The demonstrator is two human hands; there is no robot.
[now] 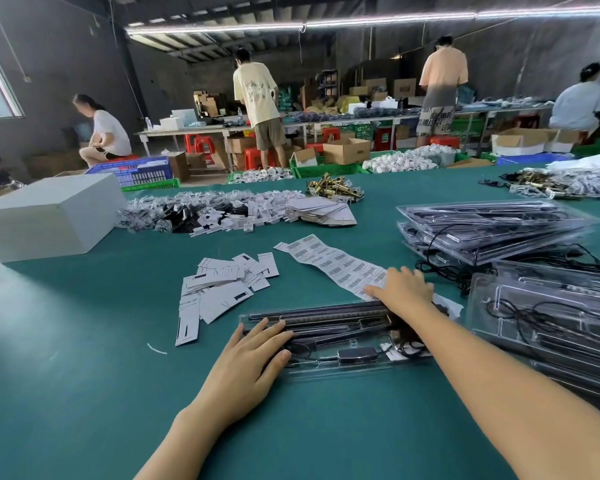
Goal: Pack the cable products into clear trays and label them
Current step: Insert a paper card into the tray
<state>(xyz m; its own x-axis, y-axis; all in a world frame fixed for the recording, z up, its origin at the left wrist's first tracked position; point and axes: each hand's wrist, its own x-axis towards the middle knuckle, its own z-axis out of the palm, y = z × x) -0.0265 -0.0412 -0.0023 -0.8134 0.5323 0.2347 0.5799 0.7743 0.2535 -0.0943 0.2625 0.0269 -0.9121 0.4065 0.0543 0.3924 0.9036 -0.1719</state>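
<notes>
A clear tray (343,367) holding black bars and a cable with a small black box lies on the green table in front of me. My left hand (253,362) rests flat on the tray's left end, fingers straight. My right hand (404,289) reaches past the tray's far right corner and lies with spread fingers on a strip of barcode labels (329,263). Whether its fingertips pinch a label is hidden.
White paper cards (222,289) lie scattered left of the labels. Stacks of clear trays sit at the right (492,233) and near right (551,323). A white box (49,216) stands at the left. Piles of small parts (222,209) lie farther back. Several people work behind.
</notes>
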